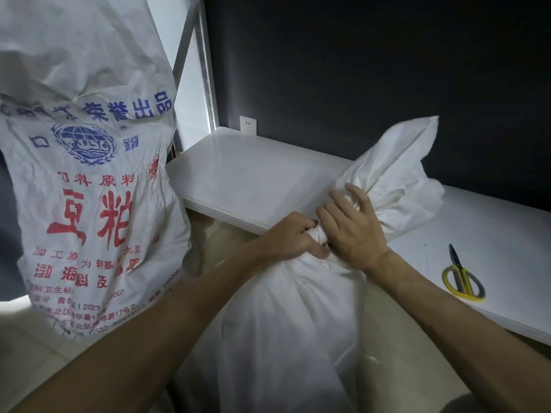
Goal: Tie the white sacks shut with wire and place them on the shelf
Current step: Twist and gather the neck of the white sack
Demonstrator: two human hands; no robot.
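Left hand (293, 238) and right hand (353, 231) clasped the white sack (283, 329) at its gathered neck. Cloth looked soft, load probably heavy; neck gave purchase.

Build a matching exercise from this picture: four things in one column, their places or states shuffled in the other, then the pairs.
1. printed sack
2. plain sack
3. scissors
4. socket

A. lies on the shelf, at right
B. neck held by left hand and right hand
C. set in the dark wall
D. stands at left, red and blue print

Pairs: 1-D, 2-B, 3-A, 4-C
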